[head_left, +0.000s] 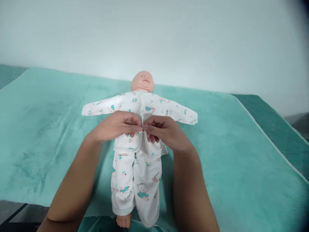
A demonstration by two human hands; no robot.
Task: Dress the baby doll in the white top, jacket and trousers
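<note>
A baby doll (142, 81) lies on its back, its head toward the wall and its arms spread sideways. It wears a white printed jacket (154, 103) and matching trousers (145, 190). My left hand (123, 124) pinches one front edge of the jacket at the middle of the chest. Close against it, my right hand (161, 129) pinches the other front edge. The fingertips of both hands nearly meet, and they hide whatever fastener may be there. Below the hands the jacket's front edges hang apart. One bare foot (123, 221) shows; the other trouser leg covers its foot.
A teal cloth (229, 154) with a pale edge covers the table under the doll. Darker green cloth (272, 119) shows at the right. A pale wall (154, 35) stands behind the table. Grey floor shows at the lower left.
</note>
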